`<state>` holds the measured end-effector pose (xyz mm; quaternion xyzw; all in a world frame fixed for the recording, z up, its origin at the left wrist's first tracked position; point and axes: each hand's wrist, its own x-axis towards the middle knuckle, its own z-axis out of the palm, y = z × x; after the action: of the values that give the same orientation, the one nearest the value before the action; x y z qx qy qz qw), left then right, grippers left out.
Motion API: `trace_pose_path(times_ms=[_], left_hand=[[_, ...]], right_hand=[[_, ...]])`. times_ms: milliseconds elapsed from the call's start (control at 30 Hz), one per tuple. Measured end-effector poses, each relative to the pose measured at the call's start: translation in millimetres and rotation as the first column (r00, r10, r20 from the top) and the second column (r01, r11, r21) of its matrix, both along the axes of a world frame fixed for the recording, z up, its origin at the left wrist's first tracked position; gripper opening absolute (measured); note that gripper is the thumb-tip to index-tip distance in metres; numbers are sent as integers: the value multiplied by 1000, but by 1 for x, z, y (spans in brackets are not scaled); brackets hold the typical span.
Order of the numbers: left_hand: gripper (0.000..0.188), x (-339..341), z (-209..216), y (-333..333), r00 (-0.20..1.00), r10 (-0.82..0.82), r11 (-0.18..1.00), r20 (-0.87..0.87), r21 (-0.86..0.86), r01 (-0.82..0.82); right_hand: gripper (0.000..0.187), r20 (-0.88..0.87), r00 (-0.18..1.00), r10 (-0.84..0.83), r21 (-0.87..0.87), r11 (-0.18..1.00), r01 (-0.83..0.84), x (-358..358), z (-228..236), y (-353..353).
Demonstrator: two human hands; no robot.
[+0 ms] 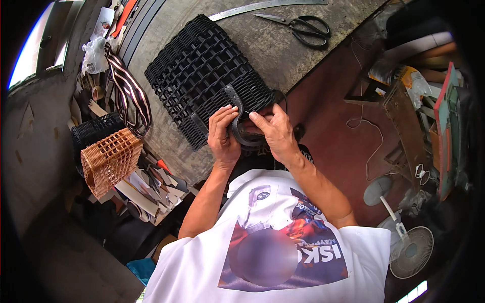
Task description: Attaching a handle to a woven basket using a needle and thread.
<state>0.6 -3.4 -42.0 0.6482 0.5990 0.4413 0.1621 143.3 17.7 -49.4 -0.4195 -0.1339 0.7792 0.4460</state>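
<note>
A black woven bag (199, 76) with an open lattice front lies on the worktable, its rim toward me. A dark strap handle (238, 121) is fixed to its front near the rim and curves back toward my body. My left hand (223, 136) is closed round this handle, fingers curled at its left side. My right hand (279, 135) is closed at the bag's rim, thumb stretched toward the handle; its fingertips are partly hidden. Between the hands, the inside of the bag's mouth is dark and hard to make out.
Scissors (303, 29) and a metal ruler (252, 8) lie beyond the bag on the worktable (275, 63). A tan woven basket (112, 160), striped straps (126, 88) and scraps are at left. A fan (411, 252) and stacked boards (444, 131) stand at right.
</note>
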Motion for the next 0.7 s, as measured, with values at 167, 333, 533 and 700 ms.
trace_pose_path(times_ms=[167,333,533,700], left_hand=[[24,0,-1,-1,1000,2,1000,-1,17,-2],[22,-1,-3,1,1000,-13,1000,11,21,13],[23,1,3,4,1000,-6,1000,-16,17,6],[23,0,0,3,1000,-16,1000,7,17,16]], right_hand=[[37,337,938,75,28,996,-90,2,3,-2],[40,813,551,-188,308,942,-133,-1,10,-7],[30,806,240,-541,580,638,-506,8,9,3],[22,746,245,-620,580,422,-697,10,15,9]])
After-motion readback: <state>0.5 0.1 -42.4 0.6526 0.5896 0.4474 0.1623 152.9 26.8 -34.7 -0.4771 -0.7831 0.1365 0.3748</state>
